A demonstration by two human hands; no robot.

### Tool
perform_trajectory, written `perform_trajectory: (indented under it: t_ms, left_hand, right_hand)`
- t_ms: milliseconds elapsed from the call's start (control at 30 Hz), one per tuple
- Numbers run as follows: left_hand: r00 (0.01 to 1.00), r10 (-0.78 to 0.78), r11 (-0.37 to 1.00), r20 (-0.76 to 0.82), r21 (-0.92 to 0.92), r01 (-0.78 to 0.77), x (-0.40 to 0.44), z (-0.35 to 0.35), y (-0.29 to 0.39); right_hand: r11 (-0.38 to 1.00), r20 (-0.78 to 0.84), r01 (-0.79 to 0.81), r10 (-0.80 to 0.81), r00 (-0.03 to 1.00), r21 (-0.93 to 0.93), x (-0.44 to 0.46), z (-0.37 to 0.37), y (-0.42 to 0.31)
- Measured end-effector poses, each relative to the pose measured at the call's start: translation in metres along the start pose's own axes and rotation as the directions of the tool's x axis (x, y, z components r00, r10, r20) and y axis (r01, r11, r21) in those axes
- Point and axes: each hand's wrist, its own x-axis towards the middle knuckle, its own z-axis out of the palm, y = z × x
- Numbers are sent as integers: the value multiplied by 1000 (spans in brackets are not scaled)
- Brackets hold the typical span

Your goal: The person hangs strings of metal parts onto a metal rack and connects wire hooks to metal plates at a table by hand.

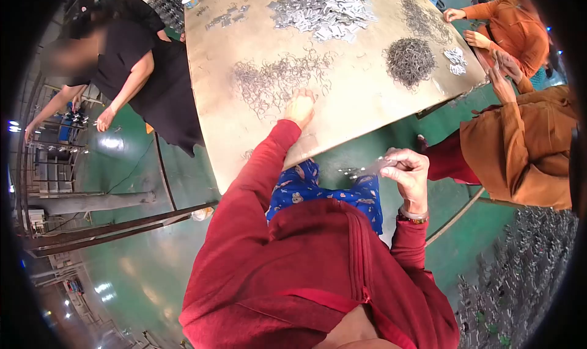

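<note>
My left hand (300, 109) rests on the tabletop at the near edge of a loose spread of small curved metal hooks (269, 83). Its fingers are curled down together, and whatever they grip is too small to tell. Over the floor, just off the table's near edge, my right hand (408, 173) pinches some thin metal pieces (367, 167) between thumb and fingers. These pieces are shiny and blurred, and point to the left.
On the brown-covered table (354, 120) lie a heap of flat silvery pieces (324, 10), a dark pile of hooks (410, 63) and a small pale pile (455, 61). People stand left and right. Many metal parts (520, 275) are at lower right.
</note>
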Motion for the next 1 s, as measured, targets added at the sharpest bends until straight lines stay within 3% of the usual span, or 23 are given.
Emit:
perform_trajectory:
  t_ms: [67, 167, 233, 300, 400, 467, 533, 600, 633, 700, 800, 900, 1000]
  left_hand:
    - [996, 38, 999, -80, 16, -37, 2, -15, -8]
    - [976, -185, 934, -118, -330, 137, 8, -73, -17]
    - [956, -283, 908, -80, -343, 240, 9, -127, -7]
    - [966, -255, 882, 32, -402, 246, -2, -142, -19]
    - [975, -111, 867, 193, -461, 190, -44, -108, -29]
    - [965, -45, 939, 260, -318, 129, -70, -92, -11]
    - [977, -36, 892, 208, -434, 125, -84, -81, 0]
    - [996, -54, 942, 66, -328, 73, -87, -71, -6]
    - [999, -35, 988, -5, -153, 34, -87, -72, -12]
    - [983, -167, 985, 76, -21, 169, -87, -70, -25]
    - [989, -91, 993, 120, 80, 82, -88, -66, -42]
    - [991, 13, 945, 132, 322, -55, -82, -61, -37]
    - [989, 64, 932, 135, 345, -107, -80, -56, -38]
  right_hand:
    - [999, 6, -11, 11, 1000, 35, -3, 4, -1]
    - [998, -27, 64, -65, 998, -10, -5, 6, 3]
    - [999, -58, 18, -20, 998, -37, -10, 4, 3]
    - [999, -105, 45, -46, 993, -12, -13, 7, 9]
    - [998, -44, 52, -51, 998, 25, -13, 10, 17]
    - [999, -28, 31, -30, 999, 40, -14, 11, 20]
    - [999, -38, 32, -33, 999, -19, -17, 15, 23]
    - [999, -30, 29, -30, 999, -25, -16, 19, 22]
    - [997, -10, 43, -44, 999, -60, -17, 16, 26]
    - [1000, -25, 12, -12, 1000, -16, -18, 18, 27]
    - [999, -82, -1, -2, 997, -35, -18, 21, 30]
    - [995, -130, -29, 16, 991, -97, -16, 30, 29]
    - [988, -142, -35, 14, 990, -147, -15, 35, 33]
